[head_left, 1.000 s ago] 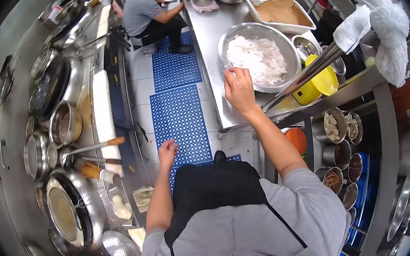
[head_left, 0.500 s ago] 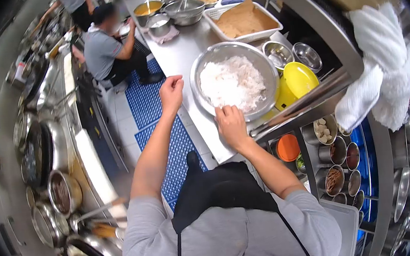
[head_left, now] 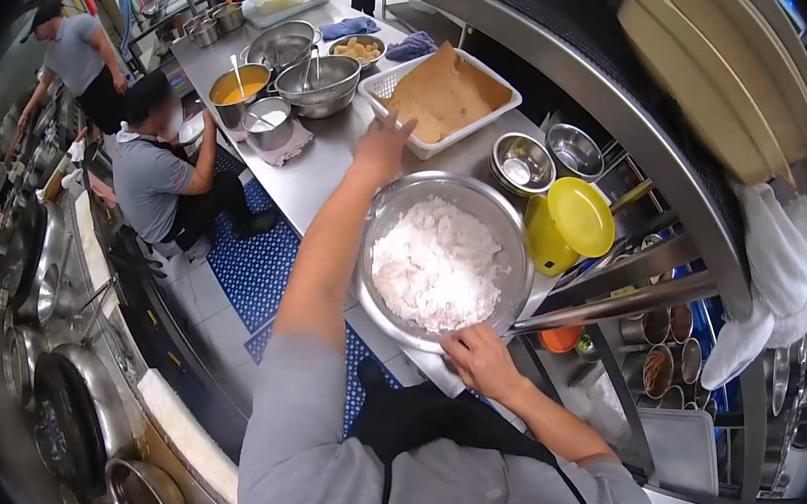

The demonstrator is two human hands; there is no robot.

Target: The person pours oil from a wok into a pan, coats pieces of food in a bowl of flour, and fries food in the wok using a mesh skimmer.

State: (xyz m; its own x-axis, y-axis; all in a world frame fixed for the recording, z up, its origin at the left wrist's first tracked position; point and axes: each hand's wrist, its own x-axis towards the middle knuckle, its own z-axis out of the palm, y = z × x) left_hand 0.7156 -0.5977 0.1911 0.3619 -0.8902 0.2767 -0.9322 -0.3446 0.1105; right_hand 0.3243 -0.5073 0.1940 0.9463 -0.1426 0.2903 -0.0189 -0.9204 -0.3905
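Note:
A large metal bowl (head_left: pixel 511 231) holds pale pieces coated in white powder (head_left: pixel 439 263). At its near rim my right hand (head_left: pixel 482 362) grips the edge, fingers curled over the lip. My left hand (head_left: pixel 383 148) reaches past the bowl's far side with its fingers apart and nothing in them. Its fingertips are close to the near left corner of a white plastic basket (head_left: pixel 432 149), which has brown paper (head_left: pixel 451 97) laid inside.
Right of the bowl are a yellow container with its lid (head_left: pixel 585 217) and small metal bowls (head_left: pixel 524 163). Farther back stand a pot of orange liquid (head_left: pixel 253 81), a pot of white powder (head_left: pixel 269 119) and a colander (head_left: pixel 322 83). A seated person (head_left: pixel 155 180) is at the left.
My left hand has moved from beside the table forward to the basket, its fingers spreading. My right hand stays at the bowl's near rim. The camera view has shifted.

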